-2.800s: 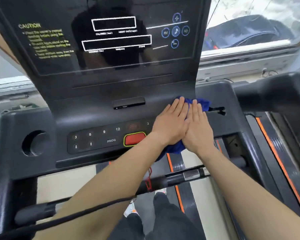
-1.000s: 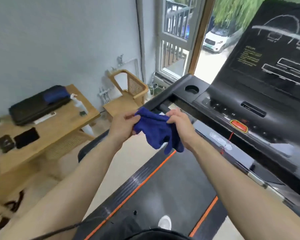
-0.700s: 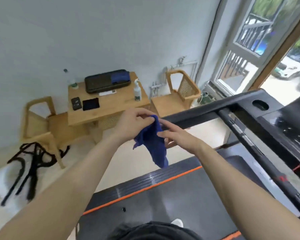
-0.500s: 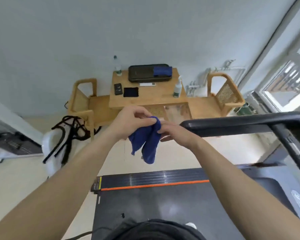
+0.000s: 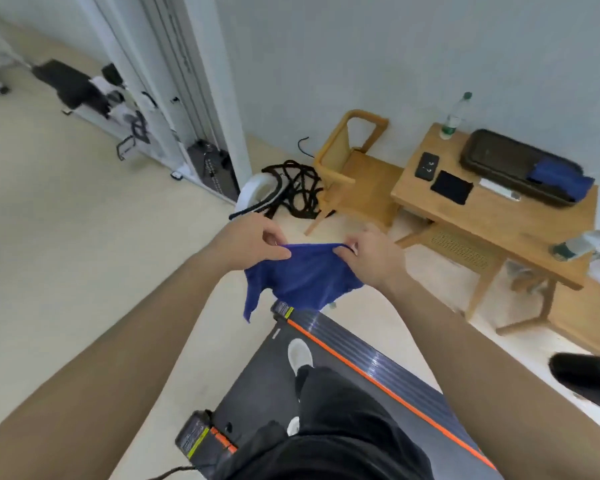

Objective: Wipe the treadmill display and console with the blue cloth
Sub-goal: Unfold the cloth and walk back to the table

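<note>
We hold one blue cloth (image 5: 305, 275) stretched between our two bare hands, in the air above the end of the black treadmill belt with its orange stripe (image 5: 357, 367). Our left hand (image 5: 253, 244) has its grip pinched on the cloth's top edge at one corner, and our right hand (image 5: 374, 259) has its grip pinched on the same edge at the other corner, so the fabric hangs below them in loose folds. One white shoe (image 5: 300, 351) stands on the belt.

Off to the right we count one light wooden worktop (image 5: 492, 216) carrying one black tray (image 5: 506, 164), one clear plastic bottle with a green cap (image 5: 454, 116), one dark phone (image 5: 426, 166) and one black square cloth (image 5: 451, 187). One wooden chair (image 5: 350, 168) stands just beside the worktop.
</note>
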Demonstrator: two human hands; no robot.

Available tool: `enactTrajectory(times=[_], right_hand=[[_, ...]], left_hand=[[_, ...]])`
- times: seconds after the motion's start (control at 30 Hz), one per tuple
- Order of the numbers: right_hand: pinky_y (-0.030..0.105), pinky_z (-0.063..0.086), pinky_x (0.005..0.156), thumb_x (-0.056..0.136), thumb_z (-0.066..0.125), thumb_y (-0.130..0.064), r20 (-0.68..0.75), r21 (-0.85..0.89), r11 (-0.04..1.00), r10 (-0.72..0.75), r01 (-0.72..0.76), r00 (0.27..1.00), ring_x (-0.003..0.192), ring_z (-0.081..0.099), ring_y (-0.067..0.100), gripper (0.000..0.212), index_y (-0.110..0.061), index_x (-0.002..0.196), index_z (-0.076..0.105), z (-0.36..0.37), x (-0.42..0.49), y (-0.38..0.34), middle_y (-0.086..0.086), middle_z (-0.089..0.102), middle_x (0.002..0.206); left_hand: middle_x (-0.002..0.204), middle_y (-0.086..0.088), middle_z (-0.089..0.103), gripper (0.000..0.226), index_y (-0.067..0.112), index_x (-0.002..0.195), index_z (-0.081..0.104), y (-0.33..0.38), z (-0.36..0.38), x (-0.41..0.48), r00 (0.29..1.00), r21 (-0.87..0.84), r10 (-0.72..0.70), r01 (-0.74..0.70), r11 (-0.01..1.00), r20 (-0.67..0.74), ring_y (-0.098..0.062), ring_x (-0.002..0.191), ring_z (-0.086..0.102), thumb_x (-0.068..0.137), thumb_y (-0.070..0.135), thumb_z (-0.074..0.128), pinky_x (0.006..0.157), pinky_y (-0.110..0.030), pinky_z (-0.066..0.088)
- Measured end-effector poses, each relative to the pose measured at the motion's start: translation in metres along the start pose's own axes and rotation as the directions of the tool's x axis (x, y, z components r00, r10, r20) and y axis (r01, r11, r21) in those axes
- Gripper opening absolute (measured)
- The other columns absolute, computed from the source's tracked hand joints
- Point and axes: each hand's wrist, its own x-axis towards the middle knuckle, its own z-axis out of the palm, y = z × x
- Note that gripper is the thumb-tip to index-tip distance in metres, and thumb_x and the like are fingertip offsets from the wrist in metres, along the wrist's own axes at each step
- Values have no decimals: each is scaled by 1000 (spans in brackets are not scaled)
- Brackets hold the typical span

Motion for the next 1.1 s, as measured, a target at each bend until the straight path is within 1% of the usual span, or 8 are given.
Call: enactTrajectory(times=[0.17,0.27,0.37,0.47,0.67,0.9,1.0,1.1], right_hand=[[34,30,53,94,52,-57,181,42,974,-224,220,957,62,47,23,50,-18,63,42,32,100,-63,0,46,62],[35,30,53,87,55,-62,294,105,960,-279,260,914,53,40,20,54,-19,62,36,45,155,-102,-1,39,53],[35,30,54,86,58,-63,361,106,922,-385,373,850,53,36,19,56,-18,62,34,53,202,-138,-1,36,55],[36,36,56,86,66,-51,442,165,888,-456,430,772,56,42,18,46,-18,64,41,60,249,-163,-4,43,56],[44,56,77,85,67,-25,525,241,875,-482,420,702,78,63,17,11,-30,81,59,95,330,-193,-11,66,82],[27,41,58,85,77,-31,456,420,899,-326,123,828,60,52,14,28,-17,66,62,185,420,-204,-3,59,62],[25,41,59,92,72,-26,535,643,752,-305,-145,788,63,46,17,36,-17,60,57,244,455,-206,1,51,64],[23,43,56,100,61,-26,562,760,573,-340,-307,754,62,44,17,28,-9,77,59,296,483,-223,4,49,68]], left_hand=[[96,8,68,13,25,93,74,-107,-46,7,974,50,-196,203,978,-116,-16,91,62,91,16,65,72,-24,44],[101,4,63,17,23,98,73,-153,-72,11,921,-8,-326,332,943,-212,-19,92,59,95,12,60,79,-27,42],[99,4,65,17,19,96,73,-186,-100,18,843,-100,-407,399,912,-352,-16,89,58,95,11,59,72,-21,41],[93,11,66,21,23,92,74,-204,-131,29,763,-174,-442,412,895,-471,-5,83,57,95,9,57,69,-13,39],[86,12,69,17,21,93,75,-251,-186,65,601,-303,-532,444,843,-597,-7,79,60,92,12,60,66,-14,41],[77,9,67,10,20,82,71,-369,-213,153,620,-345,-538,414,842,-570,-7,71,59,87,29,73,61,-21,42],[75,3,66,23,13,78,71,-448,-214,204,674,-389,-549,393,833,-495,-15,69,57,83,35,77,60,-25,44],[74,-6,59,45,-3,86,69,-501,-207,260,752,-585,-597,360,727,-279,-21,69,49,80,41,78,60,-30,42]])
